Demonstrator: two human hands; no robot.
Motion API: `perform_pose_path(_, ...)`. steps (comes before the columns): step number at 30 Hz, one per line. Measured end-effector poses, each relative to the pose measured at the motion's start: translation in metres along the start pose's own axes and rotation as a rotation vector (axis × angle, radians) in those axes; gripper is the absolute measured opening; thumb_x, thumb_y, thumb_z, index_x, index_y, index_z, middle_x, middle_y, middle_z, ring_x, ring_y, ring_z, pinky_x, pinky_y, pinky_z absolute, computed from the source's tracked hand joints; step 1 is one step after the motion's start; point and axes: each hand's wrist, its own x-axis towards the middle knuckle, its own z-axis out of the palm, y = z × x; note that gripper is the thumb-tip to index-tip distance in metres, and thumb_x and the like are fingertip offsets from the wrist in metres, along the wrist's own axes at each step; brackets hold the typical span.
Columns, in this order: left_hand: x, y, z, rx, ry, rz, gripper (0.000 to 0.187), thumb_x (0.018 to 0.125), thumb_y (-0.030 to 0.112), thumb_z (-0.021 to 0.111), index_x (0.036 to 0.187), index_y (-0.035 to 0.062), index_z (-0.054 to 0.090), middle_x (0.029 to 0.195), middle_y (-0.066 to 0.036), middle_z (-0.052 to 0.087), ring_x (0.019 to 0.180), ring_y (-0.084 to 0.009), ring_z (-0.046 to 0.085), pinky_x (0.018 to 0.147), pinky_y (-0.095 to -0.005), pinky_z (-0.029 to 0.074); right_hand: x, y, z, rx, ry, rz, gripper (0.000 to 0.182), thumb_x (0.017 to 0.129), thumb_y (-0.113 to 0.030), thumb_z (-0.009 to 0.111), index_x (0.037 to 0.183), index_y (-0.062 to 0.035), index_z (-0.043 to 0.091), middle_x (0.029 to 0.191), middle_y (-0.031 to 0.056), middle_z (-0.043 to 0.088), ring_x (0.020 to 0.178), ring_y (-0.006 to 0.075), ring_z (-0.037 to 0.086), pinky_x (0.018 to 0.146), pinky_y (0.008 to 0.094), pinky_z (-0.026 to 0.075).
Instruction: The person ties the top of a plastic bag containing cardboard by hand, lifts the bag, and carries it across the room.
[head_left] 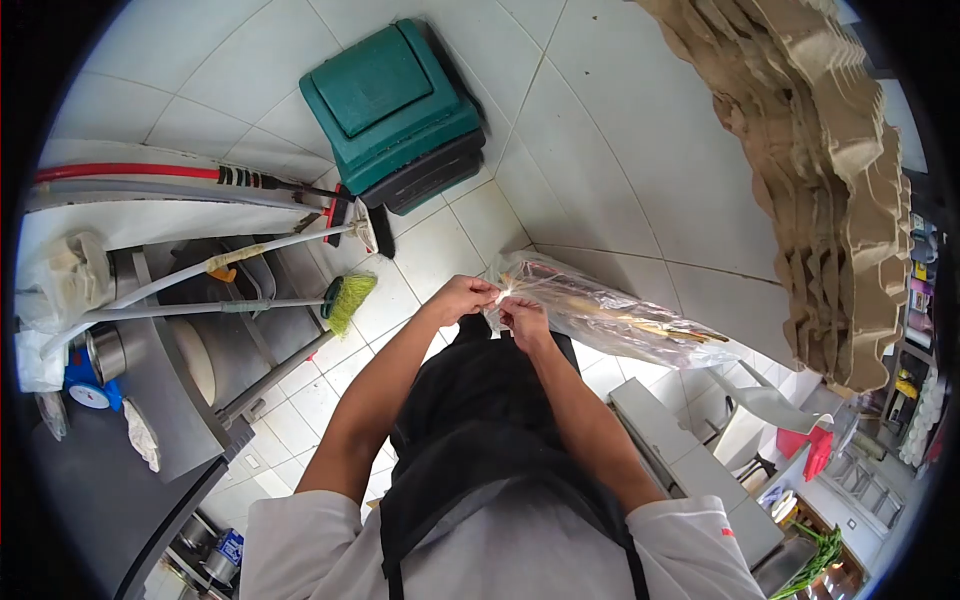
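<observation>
A long clear plastic bag (pixel 640 325) with thin light-brown sticks or stalks inside slants from my hands down to the right, along the tiled wall. Its gathered neck (pixel 506 290) is bunched up white between my two hands. My left hand (pixel 466 298) pinches this neck from the left, thumb and fingers pressed together. On the other side, my right hand (pixel 524 316) has its fingers curled in at the same spot. Both hands are close together in front of my black apron (pixel 480 400).
A green bin (pixel 385 90) with a black base stands ahead by the wall. Brooms, including one with green bristles (pixel 350 300), lean at left beside a steel table (pixel 160 420). Stacked brown egg trays (pixel 820 200) rise at upper right. A white chair (pixel 770 400) is at right.
</observation>
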Motion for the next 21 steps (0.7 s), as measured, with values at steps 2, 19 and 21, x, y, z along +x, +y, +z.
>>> perform_pose_path(2,0.004,-0.002,-0.004,-0.02,-0.014,0.004,0.019,0.08,0.011,0.056,0.093,-0.0024,0.057,0.076,-0.003,0.058,0.064,-0.008,0.052,0.051,-0.0169,0.038,-0.001,-0.005,0.002,-0.068,0.033,-0.018,0.007,0.075,-0.004,0.055,0.069,-0.0026,0.058,0.064,0.0034,0.056,0.056,0.0107,0.051,0.053,0.0223,0.041)
perform_pose_path(19,-0.005,-0.012,0.01,0.351,0.264,0.302,0.014,0.076,0.008,0.057,0.085,-0.0038,0.06,0.067,-0.008,0.061,0.063,-0.0111,0.057,0.059,-0.0228,0.044,-0.008,-0.021,0.017,-0.331,0.04,-0.25,0.008,0.077,-0.001,0.054,0.071,0.0029,0.057,0.066,0.0059,0.057,0.058,0.0117,0.056,0.055,0.0227,0.047)
perform_pose_path(21,-0.008,-0.007,0.006,0.389,0.251,0.314,0.014,0.076,0.007,0.057,0.085,-0.0037,0.06,0.068,-0.008,0.061,0.063,-0.0111,0.057,0.06,-0.0231,0.044,-0.005,-0.016,0.015,-0.278,0.025,-0.236,0.008,0.077,-0.001,0.054,0.072,0.0037,0.057,0.066,0.006,0.058,0.057,0.0116,0.056,0.054,0.0228,0.047)
